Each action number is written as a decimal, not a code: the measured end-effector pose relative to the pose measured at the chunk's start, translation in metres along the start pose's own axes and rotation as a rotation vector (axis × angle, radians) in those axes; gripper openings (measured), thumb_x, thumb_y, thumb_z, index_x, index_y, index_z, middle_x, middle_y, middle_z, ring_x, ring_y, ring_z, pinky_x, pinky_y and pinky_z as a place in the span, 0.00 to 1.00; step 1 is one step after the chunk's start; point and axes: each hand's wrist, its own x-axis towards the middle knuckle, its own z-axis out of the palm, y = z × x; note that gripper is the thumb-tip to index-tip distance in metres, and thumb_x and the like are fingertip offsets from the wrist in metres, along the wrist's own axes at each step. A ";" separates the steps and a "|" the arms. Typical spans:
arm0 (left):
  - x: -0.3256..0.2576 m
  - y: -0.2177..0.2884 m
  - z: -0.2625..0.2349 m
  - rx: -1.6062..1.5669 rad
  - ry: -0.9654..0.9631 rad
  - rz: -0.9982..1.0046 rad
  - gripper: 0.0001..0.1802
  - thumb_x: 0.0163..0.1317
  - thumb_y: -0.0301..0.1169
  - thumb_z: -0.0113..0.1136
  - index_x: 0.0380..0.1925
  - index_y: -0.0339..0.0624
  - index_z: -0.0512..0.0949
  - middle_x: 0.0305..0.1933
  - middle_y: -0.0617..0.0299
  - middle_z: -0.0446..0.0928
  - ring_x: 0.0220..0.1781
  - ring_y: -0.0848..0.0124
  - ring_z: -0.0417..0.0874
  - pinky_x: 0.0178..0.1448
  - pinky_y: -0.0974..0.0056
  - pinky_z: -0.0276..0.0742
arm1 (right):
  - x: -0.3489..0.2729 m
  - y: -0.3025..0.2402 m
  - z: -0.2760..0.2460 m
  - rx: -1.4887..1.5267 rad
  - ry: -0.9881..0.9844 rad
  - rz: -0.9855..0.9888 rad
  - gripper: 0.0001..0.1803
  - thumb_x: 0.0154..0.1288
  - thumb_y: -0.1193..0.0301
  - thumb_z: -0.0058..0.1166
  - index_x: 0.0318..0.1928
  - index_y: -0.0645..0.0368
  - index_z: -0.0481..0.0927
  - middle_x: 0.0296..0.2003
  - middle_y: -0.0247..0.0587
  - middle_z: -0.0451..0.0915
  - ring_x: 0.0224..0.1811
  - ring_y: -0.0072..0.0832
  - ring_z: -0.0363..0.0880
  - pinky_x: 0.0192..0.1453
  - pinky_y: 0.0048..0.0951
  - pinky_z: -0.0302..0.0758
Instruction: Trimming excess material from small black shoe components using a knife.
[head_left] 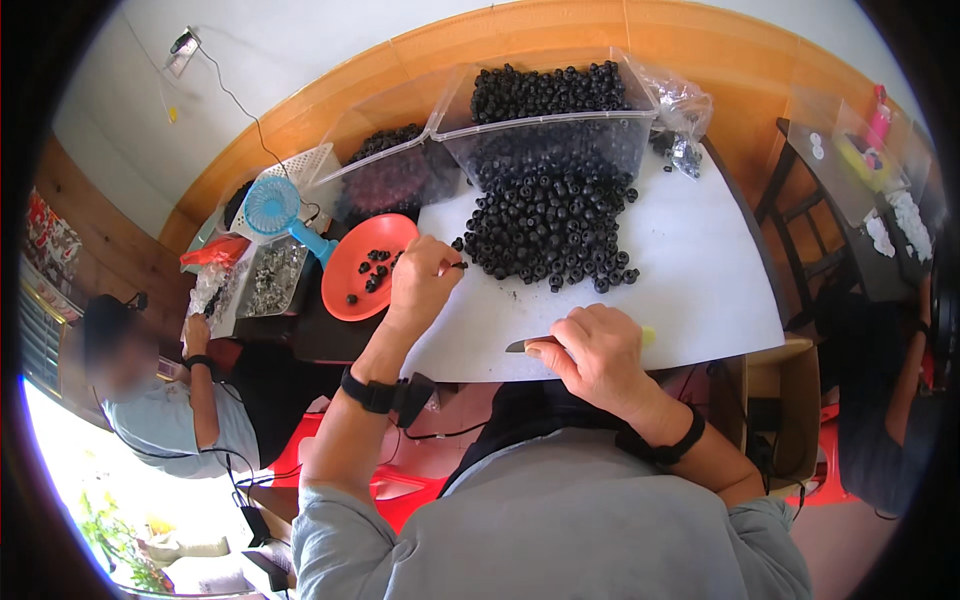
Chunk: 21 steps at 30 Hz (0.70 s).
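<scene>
My right hand (598, 352) is closed round a small knife (517, 347). Its short blade points left past my thumb, and a yellow-green bit of handle shows on the other side of the fist. Over the left part of the white board, my left hand (425, 283) pinches a small black part (460, 265) between thumb and fingers. Beyond both hands lies a heap of small round black parts with holes (545, 225), spilling from a clear plastic bin (560, 125). Beside my left hand sits an orange-red dish (340, 262) with several black parts in it.
A second clear bin (395, 165) of black parts stands back left. Next to the dish are a blue fan (273, 205) and a tray of small metallic pieces (275, 280). Plastic bags (680, 110) lie back right. One person (190, 400) sits at left, another (885, 390) at right.
</scene>
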 end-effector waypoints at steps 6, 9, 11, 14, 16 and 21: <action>-0.021 0.014 -0.016 -0.151 -0.063 0.068 0.09 0.56 0.20 0.69 0.38 0.37 0.86 0.34 0.57 0.79 0.37 0.64 0.81 0.41 0.60 0.76 | -0.001 0.001 -0.001 -0.019 -0.016 0.006 0.18 0.59 0.62 0.72 0.26 0.52 0.73 0.23 0.34 0.72 0.26 0.35 0.74 0.29 0.38 0.68; -0.023 0.018 -0.009 -0.182 0.075 -0.049 0.08 0.57 0.22 0.70 0.37 0.37 0.86 0.34 0.58 0.79 0.37 0.65 0.81 0.41 0.61 0.76 | -0.001 0.000 -0.001 -0.032 -0.033 0.007 0.18 0.59 0.62 0.72 0.26 0.52 0.73 0.23 0.34 0.71 0.26 0.35 0.74 0.29 0.39 0.68; -0.020 0.010 -0.002 -0.025 0.099 -0.004 0.07 0.57 0.23 0.71 0.37 0.37 0.86 0.34 0.58 0.79 0.38 0.65 0.81 0.42 0.61 0.76 | 0.000 0.000 -0.001 -0.029 -0.031 -0.006 0.18 0.58 0.62 0.73 0.28 0.53 0.74 0.23 0.34 0.73 0.25 0.35 0.73 0.29 0.39 0.68; -0.018 0.004 0.006 0.029 0.048 0.003 0.07 0.57 0.23 0.71 0.37 0.37 0.86 0.35 0.59 0.79 0.38 0.66 0.81 0.41 0.61 0.76 | 0.000 -0.002 -0.001 -0.037 -0.032 -0.012 0.18 0.58 0.62 0.73 0.28 0.53 0.74 0.23 0.34 0.73 0.25 0.35 0.73 0.29 0.38 0.68; -0.020 0.004 0.002 -0.032 0.031 0.044 0.07 0.57 0.23 0.71 0.37 0.37 0.86 0.34 0.59 0.80 0.38 0.66 0.81 0.41 0.61 0.76 | -0.001 -0.002 0.000 -0.047 -0.036 -0.006 0.18 0.59 0.62 0.72 0.27 0.52 0.73 0.24 0.33 0.71 0.26 0.35 0.74 0.30 0.38 0.68; -0.026 0.024 -0.005 -0.222 -0.002 0.025 0.07 0.55 0.24 0.72 0.35 0.38 0.85 0.36 0.57 0.79 0.41 0.59 0.80 0.46 0.57 0.78 | -0.003 0.001 0.000 -0.038 -0.013 -0.040 0.17 0.57 0.62 0.75 0.31 0.55 0.77 0.23 0.34 0.75 0.24 0.35 0.74 0.28 0.38 0.68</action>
